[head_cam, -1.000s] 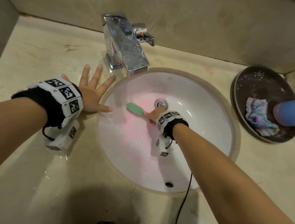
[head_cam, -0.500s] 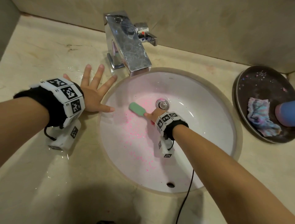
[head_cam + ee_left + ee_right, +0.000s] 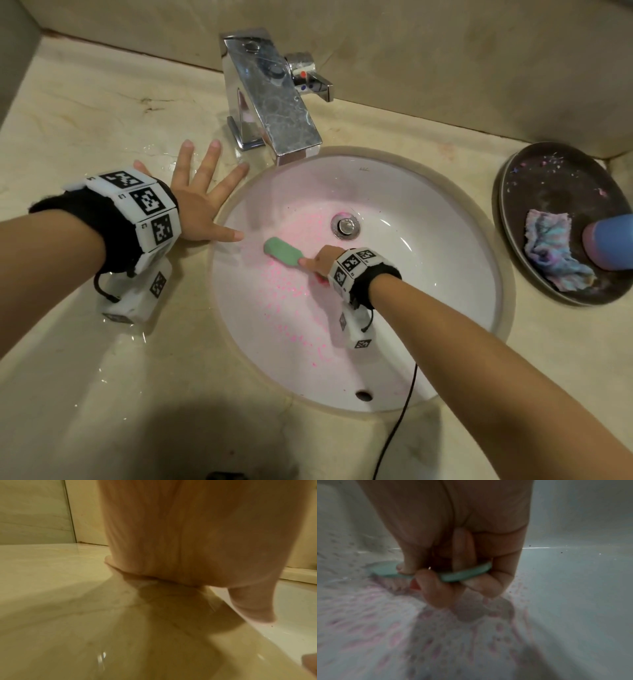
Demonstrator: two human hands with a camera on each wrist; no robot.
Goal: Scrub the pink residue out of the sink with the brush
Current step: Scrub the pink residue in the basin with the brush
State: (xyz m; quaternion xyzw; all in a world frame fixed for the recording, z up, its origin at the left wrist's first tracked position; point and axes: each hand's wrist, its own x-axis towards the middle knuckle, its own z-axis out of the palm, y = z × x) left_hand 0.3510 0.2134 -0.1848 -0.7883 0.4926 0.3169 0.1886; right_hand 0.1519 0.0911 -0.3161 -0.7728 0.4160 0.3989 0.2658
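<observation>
A white oval sink [image 3: 455, 274] is set in a beige counter. Pink residue [image 3: 291, 308] speckles the left and front of its bowl and shows blurred as pink residue [image 3: 376, 635] in the right wrist view. My right hand [image 3: 317, 262] grips a flat green brush [image 3: 282, 251] [image 3: 465, 574], head down on the bowl just left of the drain [image 3: 346, 226]. Its fingers curl round the handle. My left hand [image 3: 202, 198] rests flat on the wet counter beside the sink's left rim, fingers spread; the left hand [image 3: 188, 540] fills its wrist view.
A chrome faucet [image 3: 270, 99] overhangs the sink's back edge. At the right a dark round tray [image 3: 555, 171] holds a crumpled pastel cloth [image 3: 551, 250] and a blue and pink object [image 3: 609, 240]. A black cable [image 3: 397, 425] runs over the front rim. Water beads on the counter [image 3: 102, 377].
My right hand has drawn the brush a little toward the front of the bowl, away from the drain. The left hand has stayed flat on the counter.
</observation>
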